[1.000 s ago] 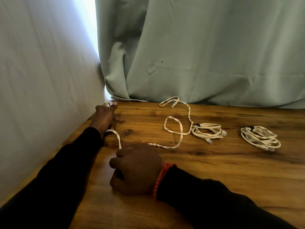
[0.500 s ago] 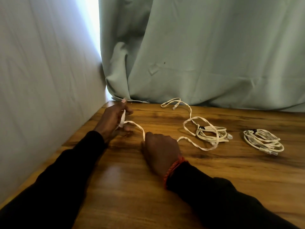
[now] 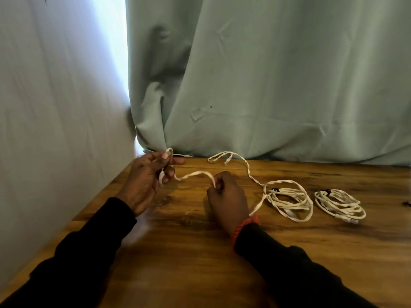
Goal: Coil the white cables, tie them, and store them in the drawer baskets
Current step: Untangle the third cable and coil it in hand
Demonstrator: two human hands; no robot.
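A loose flat white cable trails across the wooden table. My left hand, at the table's back left corner, pinches a small loop of it near one end. My right hand grips the same cable a short way along, and the stretch between my hands arches up. The rest runs from under my right wrist in a loop around a coiled white cable, then back to a plug by the curtain. A second coiled cable with a dark tie lies further right.
A pale green curtain hangs along the table's back edge. A light cloth-covered wall runs down the left side. A small dark object lies at the far right edge of the table.
My left hand lifted the cable end off the table corner and formed a loop. My right hand moved forward and right along the cable, drawing slack over the nearer coil.
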